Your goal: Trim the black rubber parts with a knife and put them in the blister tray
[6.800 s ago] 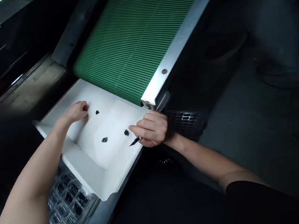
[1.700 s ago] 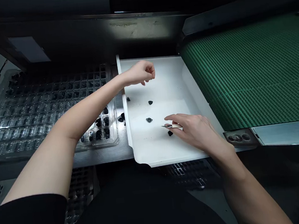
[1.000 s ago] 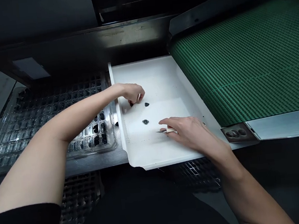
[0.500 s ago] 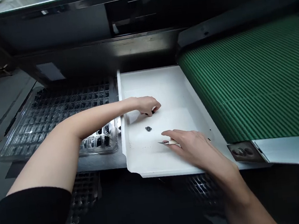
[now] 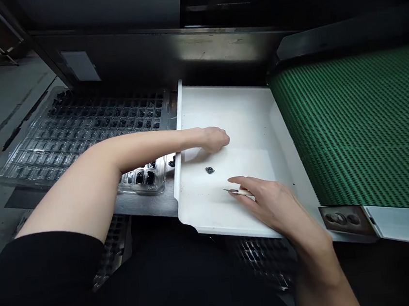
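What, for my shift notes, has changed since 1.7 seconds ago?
The left hand has come nearer the person over the tray, and two black parts beside it have gone from sight; whether its grip holds them is hidden. The right hand still holds the knife; one part still lies in the tray.

I find no word, number or brand that I can read anywhere in front of me. The clear tray [image 5: 44,157] bears small marks [image 5: 151,187] at its near right corner, too tiny for me to make out, and on the pale rectangle [image 5: 80,66] on the dark panel [image 5: 125,59] I can read nothing
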`<state>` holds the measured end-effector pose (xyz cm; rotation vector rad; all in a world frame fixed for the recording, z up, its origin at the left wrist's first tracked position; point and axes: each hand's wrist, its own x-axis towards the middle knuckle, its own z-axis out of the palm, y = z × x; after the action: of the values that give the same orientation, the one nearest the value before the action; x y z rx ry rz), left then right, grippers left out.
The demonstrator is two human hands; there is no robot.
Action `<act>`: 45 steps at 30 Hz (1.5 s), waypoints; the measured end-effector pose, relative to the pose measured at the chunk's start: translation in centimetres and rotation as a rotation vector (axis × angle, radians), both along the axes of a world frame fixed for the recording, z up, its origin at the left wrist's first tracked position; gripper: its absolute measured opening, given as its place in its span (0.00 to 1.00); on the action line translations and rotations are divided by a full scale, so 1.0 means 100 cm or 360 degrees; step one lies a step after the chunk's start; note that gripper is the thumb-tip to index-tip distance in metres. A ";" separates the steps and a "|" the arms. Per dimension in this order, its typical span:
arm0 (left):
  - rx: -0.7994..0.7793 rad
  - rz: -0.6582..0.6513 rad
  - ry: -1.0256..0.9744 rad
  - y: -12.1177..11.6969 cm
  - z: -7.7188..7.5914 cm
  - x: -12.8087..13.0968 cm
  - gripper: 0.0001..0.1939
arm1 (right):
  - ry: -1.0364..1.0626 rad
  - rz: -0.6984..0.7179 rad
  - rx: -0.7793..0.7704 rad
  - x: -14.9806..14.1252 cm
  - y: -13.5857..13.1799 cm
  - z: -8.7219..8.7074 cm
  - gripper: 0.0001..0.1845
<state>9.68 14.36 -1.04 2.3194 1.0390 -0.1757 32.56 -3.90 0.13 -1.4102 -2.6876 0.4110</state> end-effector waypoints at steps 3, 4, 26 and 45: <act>-0.0286 0.0163 -0.0214 0.014 0.004 -0.004 0.07 | -0.0040 -0.0044 -0.0052 -0.001 -0.001 0.001 0.17; -0.0382 0.0225 -0.0347 0.018 0.007 -0.004 0.06 | -0.0057 -0.0059 -0.0061 -0.001 -0.001 0.000 0.17; 0.0023 0.0345 -0.1228 -0.107 0.091 -0.073 0.08 | -0.0618 -0.0532 -0.0390 -0.019 0.009 0.013 0.17; -0.0060 0.2151 -0.2912 -0.358 -0.033 -0.269 0.21 | -0.0742 -0.0172 -0.0476 -0.022 0.036 0.006 0.25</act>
<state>-17.22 -21.47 -4.31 0.4906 1.0318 1.8730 30.32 -0.30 0.73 -1.9380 -2.9766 0.5538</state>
